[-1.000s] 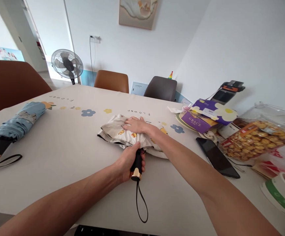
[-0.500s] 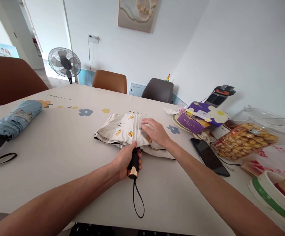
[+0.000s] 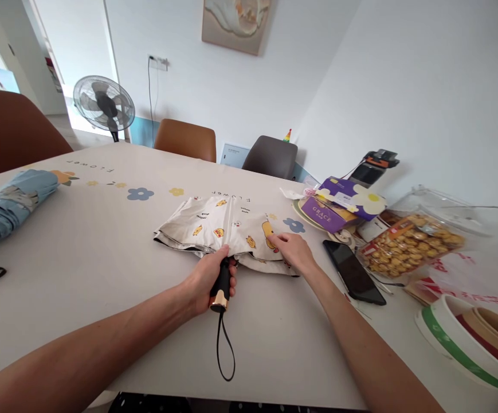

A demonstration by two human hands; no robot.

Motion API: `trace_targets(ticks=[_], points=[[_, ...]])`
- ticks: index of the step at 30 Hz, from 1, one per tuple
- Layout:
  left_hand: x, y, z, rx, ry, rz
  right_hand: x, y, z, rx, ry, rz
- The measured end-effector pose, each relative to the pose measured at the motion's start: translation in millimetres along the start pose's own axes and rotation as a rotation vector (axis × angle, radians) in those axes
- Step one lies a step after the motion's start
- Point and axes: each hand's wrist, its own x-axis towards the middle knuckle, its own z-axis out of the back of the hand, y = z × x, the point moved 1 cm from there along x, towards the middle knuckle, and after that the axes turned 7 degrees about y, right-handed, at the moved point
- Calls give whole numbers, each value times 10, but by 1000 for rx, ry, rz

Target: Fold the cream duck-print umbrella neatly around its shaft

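Observation:
A white folding umbrella (image 3: 208, 221) printed with small yellow ducks lies on the table, its canopy collapsed and spread loosely in a fan. My left hand (image 3: 206, 280) is wrapped round its black handle, thumb up against the canopy's base. From the handle's gold-coloured end a black wrist strap hangs in a loop. At the canopy's right side, my right hand (image 3: 295, 250) has its fingers curled in and pinching the fabric beside a larger duck print. The fingertips' far side is hidden.
A furled blue umbrella (image 3: 19, 201) lies at the left. On the right are a black phone (image 3: 354, 272), a purple tissue box (image 3: 338, 209), a jar of round snacks (image 3: 412, 244) and rolls of tape (image 3: 467, 344). Chairs and a fan (image 3: 104, 103) stand beyond the table (image 3: 102, 258).
My right hand has come down from above the canopy's middle to its right part and closed on the fabric, which is spread further right. My left hand keeps its grip. The view has shifted slightly.

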Motion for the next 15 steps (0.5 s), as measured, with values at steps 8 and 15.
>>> trace_targets(ticks=[8,15], points=[[-8,-7,0,7,-4,3,-21,114,108,648,-86,109],[-10,-12,-7,3,-5,13,-113,732,288,1170,41,123]])
